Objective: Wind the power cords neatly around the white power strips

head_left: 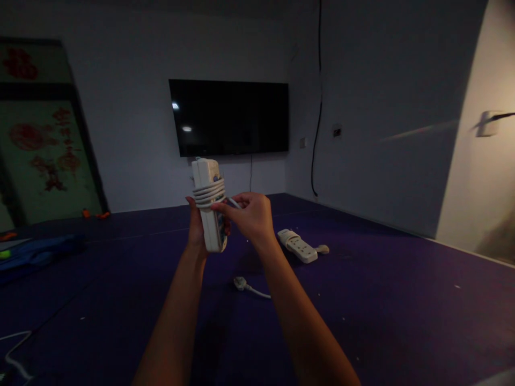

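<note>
My left hand [197,225] grips a white power strip [213,233] from behind and holds it nearly upright in front of me. Several turns of its white cord [209,193] are wound around the upper half of the strip. My right hand [251,214] pinches a length of the cord just right of the coils, its thumb close to the strip. Below, on the purple floor, lies a white plug [240,283] whose cord runs right and passes behind my right forearm. A second white power strip [300,246], with cord wrapped around one end, rests on the floor to the right.
A black television [231,118] hangs on the far wall. Blue cloth [40,252] lies on the purple floor [382,311] at left, and a white cable [16,359] sits at the lower left corner. A black cable [314,161] dangles along the right wall.
</note>
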{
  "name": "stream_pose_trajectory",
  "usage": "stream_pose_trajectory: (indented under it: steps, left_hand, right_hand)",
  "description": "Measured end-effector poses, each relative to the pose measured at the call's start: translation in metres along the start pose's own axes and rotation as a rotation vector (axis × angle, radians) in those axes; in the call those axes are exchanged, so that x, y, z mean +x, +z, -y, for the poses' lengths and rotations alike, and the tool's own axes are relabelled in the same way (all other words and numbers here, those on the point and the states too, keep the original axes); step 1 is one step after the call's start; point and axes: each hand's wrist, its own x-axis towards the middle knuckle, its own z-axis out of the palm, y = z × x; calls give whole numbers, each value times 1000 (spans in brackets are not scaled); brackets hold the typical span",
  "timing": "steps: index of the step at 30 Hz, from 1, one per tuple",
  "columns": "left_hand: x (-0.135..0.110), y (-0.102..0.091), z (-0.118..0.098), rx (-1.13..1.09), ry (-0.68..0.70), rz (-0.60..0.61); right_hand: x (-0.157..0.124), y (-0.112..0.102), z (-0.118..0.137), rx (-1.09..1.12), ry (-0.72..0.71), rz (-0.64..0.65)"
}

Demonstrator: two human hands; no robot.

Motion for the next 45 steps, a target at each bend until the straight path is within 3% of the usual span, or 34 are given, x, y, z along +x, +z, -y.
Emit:
stream_pose_trajectory:
  steps: [7,17,23,33,39,45]
  left_hand:
    - [-4,5,1,0,98,-68]
    - [-8,-2,4,-6,69,75]
    - [-8,-2,3,-49,52,118]
    - [2,-14,13,-125,65,-5]
    - [3,-5,16,-266,189,-110]
    - [3,-3,17,-262,114,-144]
  right_hand:
    - [1,7,-7,130,37,32]
    - [0,13,-19,-5,47,-90]
    - [-4,16,-17,91,66,-70]
    - [-9,27,-9,288,57,0]
    - [-9,29,-6,312,63,-74]
    - [-13,30,-2,286,70,-98]
